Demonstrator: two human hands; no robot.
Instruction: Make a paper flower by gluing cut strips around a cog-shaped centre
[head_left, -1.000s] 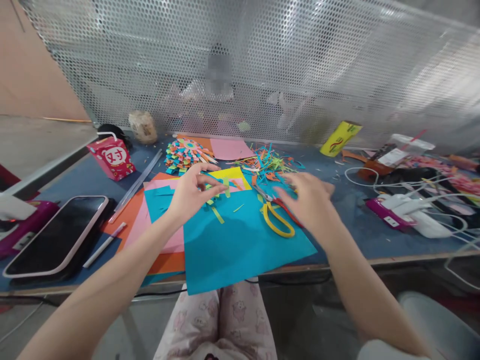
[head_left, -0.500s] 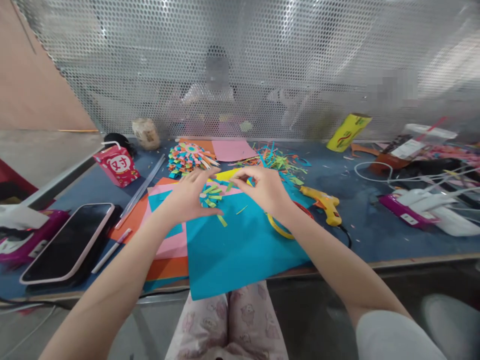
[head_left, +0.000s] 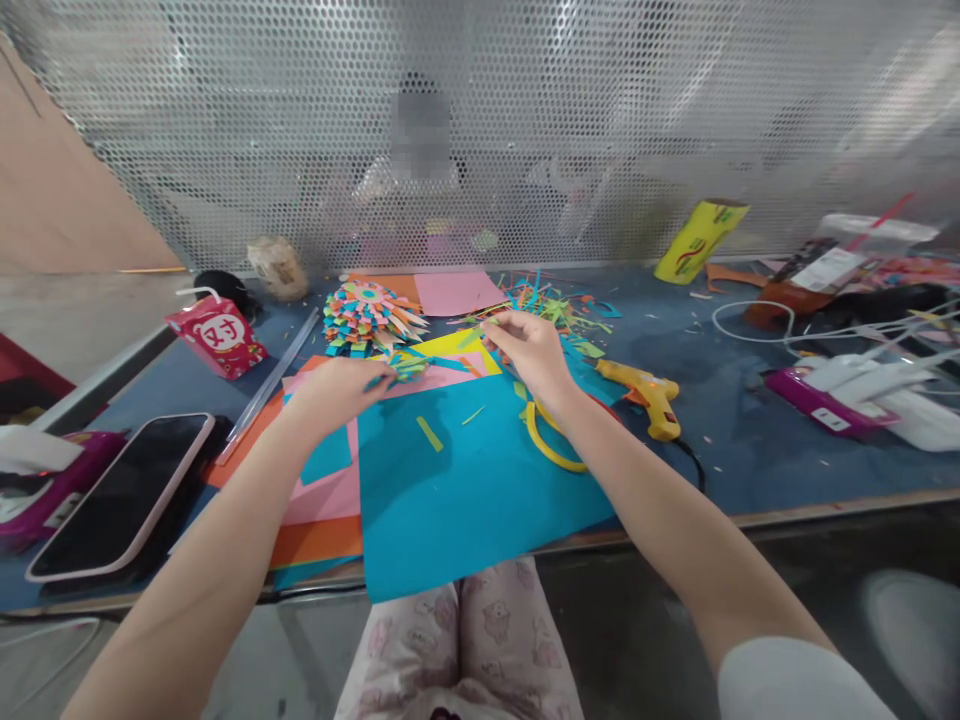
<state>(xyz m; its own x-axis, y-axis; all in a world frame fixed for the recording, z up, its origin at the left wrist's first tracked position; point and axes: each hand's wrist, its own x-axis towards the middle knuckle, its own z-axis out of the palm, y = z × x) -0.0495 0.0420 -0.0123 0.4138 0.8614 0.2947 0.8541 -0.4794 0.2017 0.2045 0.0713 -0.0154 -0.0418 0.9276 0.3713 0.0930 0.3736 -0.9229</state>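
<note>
My left hand is curled, with its fingertips closed on green and blue paper strips above the coloured sheets. Further right, my right hand pinches a small green paper strip between thumb and fingers. Under both hands lies a large blue paper sheet. A loose green strip rests on it between my forearms. Yellow-handled scissors lie partly hidden below my right wrist. Behind my left hand stands a layered paper flower of many coloured strips.
A yellow hot glue gun lies right of my right arm. Paper scraps are heaped at the back. On the left are a phone, clear sticks and a red drink carton. A power strip with cables sits right.
My left hand has moved left and down and closed from a spread pose onto the strips. My right hand has risen slightly with its green strip. The loose strip on the blue sheet is uncovered.
</note>
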